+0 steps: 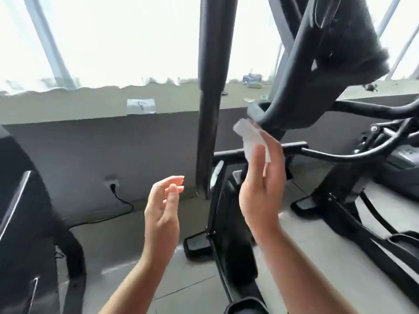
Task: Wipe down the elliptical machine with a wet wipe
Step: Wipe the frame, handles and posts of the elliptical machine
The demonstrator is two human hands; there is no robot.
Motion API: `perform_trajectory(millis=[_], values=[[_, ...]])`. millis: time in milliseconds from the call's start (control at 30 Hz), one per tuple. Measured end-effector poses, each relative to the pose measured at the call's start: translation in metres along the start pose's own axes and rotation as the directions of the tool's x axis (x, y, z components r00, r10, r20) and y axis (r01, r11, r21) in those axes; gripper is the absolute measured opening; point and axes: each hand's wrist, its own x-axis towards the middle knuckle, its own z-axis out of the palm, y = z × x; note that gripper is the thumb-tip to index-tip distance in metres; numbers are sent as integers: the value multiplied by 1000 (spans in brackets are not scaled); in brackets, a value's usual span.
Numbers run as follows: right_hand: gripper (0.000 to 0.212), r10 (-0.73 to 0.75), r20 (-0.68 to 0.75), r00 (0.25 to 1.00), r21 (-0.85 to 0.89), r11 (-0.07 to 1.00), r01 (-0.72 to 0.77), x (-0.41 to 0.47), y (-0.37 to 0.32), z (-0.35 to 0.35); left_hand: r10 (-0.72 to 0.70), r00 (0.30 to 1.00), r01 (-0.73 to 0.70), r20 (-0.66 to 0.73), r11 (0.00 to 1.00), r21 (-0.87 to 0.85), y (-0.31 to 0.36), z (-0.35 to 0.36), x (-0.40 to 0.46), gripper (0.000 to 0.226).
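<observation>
So I've got the wet wipe [250, 141] pinched between thumb and fingers of my right hand [263, 184], right of centre in the frame, its top edge just reaching the lower end of the elliptical machine [301, 87]'s curved black arm. It's blurry there, so I can't say if it's actually touching. My left hand [162, 211] is lower centre, fingers loose and apart, holding nothing. Best way I reckon: flatten the wipe against the arm, wrap my fingers round and drag along in one long pass, refolding when that side gets grubby.
</observation>
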Motion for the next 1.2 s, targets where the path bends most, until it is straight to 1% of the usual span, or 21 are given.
perform_trajectory(millis=[33, 67, 100, 133, 200, 233, 300, 400, 433, 500, 600, 667, 800, 833, 867, 933, 1000, 1100, 1133, 1167, 1200], values=[[26, -286, 86, 954, -140, 945, 296, 22, 4, 7, 2, 1000, -2, 14, 999, -35, 8, -1, 8, 21], [24, -491, 214, 844, -254, 807, 534, 44, 10, 12, 7, 999, -5, 35, 998, -62, 14, -1, 14, 24], [22, -599, 369, 710, -325, 633, 703, 64, 19, 16, 6, 998, -2, 56, 997, -78, 19, -1, 19, 27], [22, -628, 518, 581, -349, 465, 814, 78, 30, 19, -4, 997, 11, 77, 996, -90, 23, -1, 22, 30], [24, -567, 734, 374, -309, 212, 927, 83, 57, 15, -54, 992, 66, 114, 992, -111, 24, -1, 28, 38], [25, -531, 786, 317, -278, 154, 948, 76, 69, 11, -79, 988, 95, 131, 989, -114, 23, -1, 30, 42], [28, -446, 858, 254, -202, 161, 966, 50, 86, 3, -106, 982, 125, 154, 985, -120, 20, -1, 34, 46], [36, -258, 961, 103, -76, 111, 991, 16, 92, -3, -121, 982, 140, 145, 981, -132, 16, -6, 35, 46], [44, -213, 974, 81, -66, 74, 995, 19, 87, -1, -120, 983, 138, 136, 982, -128, 15, -9, 35, 45], [51, -282, 956, 78, -76, 19, 997, 47, 72, 7, -123, 986, 137, 115, 983, -125, 13, -14, 36, 44], [28, -469, 879, 86, -164, -128, 978, 110, 47, 19, -127, 986, 140, 104, 982, -130, 12, -17, 39, 41], [22, -499, 863, 76, -201, -201, 959, 130, 46, 22, -134, 984, 149, 120, 980, -129, 11, -16, 40, 40], [35, -515, 834, 197, -249, -33, 968, 101, 72, 23, -151, 977, 171, 150, 977, -127, 3, -18, 40, 45], [35, -496, 848, 187, -244, -53, 968, 83, 83, 22, -162, 975, 182, 154, 975, -127, 0, -21, 39, 44], [33, -455, 879, 144, -215, -108, 971, 63, 95, 19, -173, 972, 193, 159, 974, -122, -3, -24, 38, 46], [27, -286, 956, 65, -133, -225, 965, 23, 116, 11, -193, 965, 212, 176, 972, -99, -9, -31, 36, 48], [31, -147, 989, -15, -29, -295, 955, 1, 127, 4, -208, 957, 224, 201, 973, -63, -11, -35, 35, 48], [32, -180, 974, -138, 64, -366, 928, 21, 115, 2, -215, 946, 229, 242, 973, -34, -10, -37, 38, 45], [31, -245, 960, -137, 17, -438, 899, 41, 101, 4, -214, 946, 229, 245, 973, -33, -10, -38, 39, 46], [27, -337, 937, -91, -78, -457, 886, 65, 90, 6, -217, 945, 233, 246, 972, -37, -11, -37, 41, 47], [23, -424, 906, -11, -175, -397, 901, 89, 80, 10, -224, 944, 240, 244, 970, -41, -12, -35, 42, 47]])
